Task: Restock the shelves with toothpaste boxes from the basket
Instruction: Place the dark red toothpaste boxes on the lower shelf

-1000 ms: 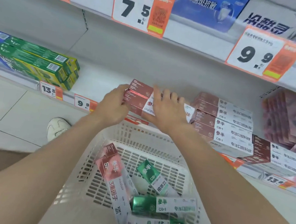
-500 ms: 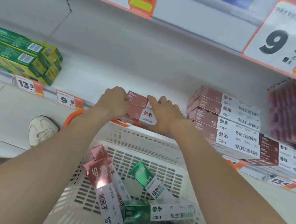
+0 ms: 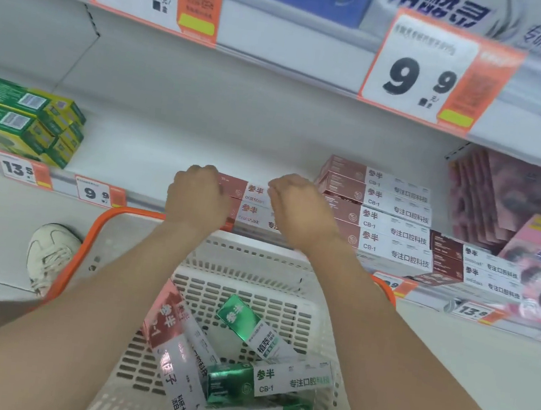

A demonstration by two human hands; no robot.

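Left hand [image 3: 196,196] and right hand [image 3: 299,210], fingers curled, are resting against two stacked red toothpaste boxes [image 3: 251,207] above the basket [image 3: 254,261]; actual grip unclear.

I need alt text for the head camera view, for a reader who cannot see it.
Left hand and right hand rest on two stacked red-and-white toothpaste boxes on a white shop shelf. Below, a white plastic basket holds green and red boxes.

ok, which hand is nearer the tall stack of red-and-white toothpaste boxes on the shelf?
Right hand, just left of the stack; left hand sits farther left.
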